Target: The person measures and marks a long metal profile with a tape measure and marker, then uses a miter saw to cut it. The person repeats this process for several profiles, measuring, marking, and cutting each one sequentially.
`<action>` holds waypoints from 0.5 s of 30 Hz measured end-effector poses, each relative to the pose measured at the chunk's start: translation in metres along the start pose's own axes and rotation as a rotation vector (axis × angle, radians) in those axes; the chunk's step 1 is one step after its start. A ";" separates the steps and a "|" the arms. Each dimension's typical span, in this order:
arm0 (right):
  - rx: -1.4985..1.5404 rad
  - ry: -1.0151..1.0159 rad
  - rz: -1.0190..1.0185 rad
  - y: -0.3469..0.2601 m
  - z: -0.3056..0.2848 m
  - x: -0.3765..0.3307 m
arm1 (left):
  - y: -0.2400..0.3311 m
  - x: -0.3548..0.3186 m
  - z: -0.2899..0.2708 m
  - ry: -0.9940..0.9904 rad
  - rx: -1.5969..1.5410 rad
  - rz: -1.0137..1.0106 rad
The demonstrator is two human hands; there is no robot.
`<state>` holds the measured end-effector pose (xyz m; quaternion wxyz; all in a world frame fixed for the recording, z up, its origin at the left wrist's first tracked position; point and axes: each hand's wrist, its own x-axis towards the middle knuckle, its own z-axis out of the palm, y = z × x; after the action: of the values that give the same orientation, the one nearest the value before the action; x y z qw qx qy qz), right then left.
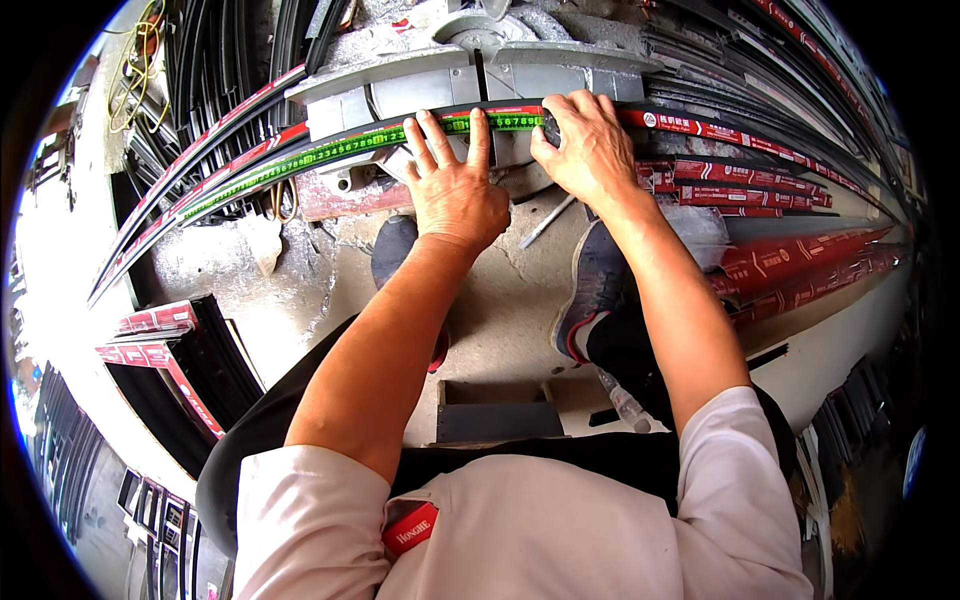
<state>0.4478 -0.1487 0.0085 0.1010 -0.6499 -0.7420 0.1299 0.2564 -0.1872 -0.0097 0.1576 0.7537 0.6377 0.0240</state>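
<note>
Floor (pixel 505 325): one, pale grey, marked and dusty, beneath everything listed here.

Profile strip (pixel 740 133): one, long, black with red film, running from left to right across the machine, its ends well out to either side.

Machine (pixel 410 93): one, grey metal, slotted at the middle, behind the hands and under the strip.

Black profiles (pixel 210 60): a bundle, long and narrow, at upper left.

Wrapped lengths (pixel 800 265): several, red film, stacked at right.

Frame pieces (pixel 222 350): a group, black with red film, cornered, at left.

Tape measure (pixel 350 147): one, bright green blade, drawn out along the near side of the strip, from the left up to the right hand.

Shoes (pixel 595 275): two, dark, set apart below the machine.

Left hand (pixel 455 200): grip apart, fingers spread, fingertips laid over blade and strip.

Right hand (pixel 595 155): grip clamped on the tape measure's dark right end, largely covered by the fingers.

Bottle (pixel 625 405): one, clear, lying near the right shoe.

Rod (pixel 548 222): one, whitish, slender, between the shoes and the machine.
</note>
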 end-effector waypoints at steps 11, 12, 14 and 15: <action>0.074 -0.041 0.009 0.001 -0.009 0.009 | -0.022 0.019 -0.072 -0.038 0.198 0.007; 0.090 -0.054 0.015 -0.002 -0.011 0.007 | -0.028 0.027 -0.084 -0.086 0.210 -0.021; 0.134 -0.100 0.028 -0.012 -0.019 0.001 | -0.048 0.041 -0.107 -0.108 0.232 -0.036; 0.157 -0.100 0.005 -0.016 -0.019 -0.003 | -0.063 0.047 -0.119 -0.188 0.223 -0.073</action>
<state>0.4394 -0.1524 0.0320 0.1142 -0.6345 -0.7320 0.2203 0.1774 -0.1081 0.0782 0.1327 0.7417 0.6458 -0.1235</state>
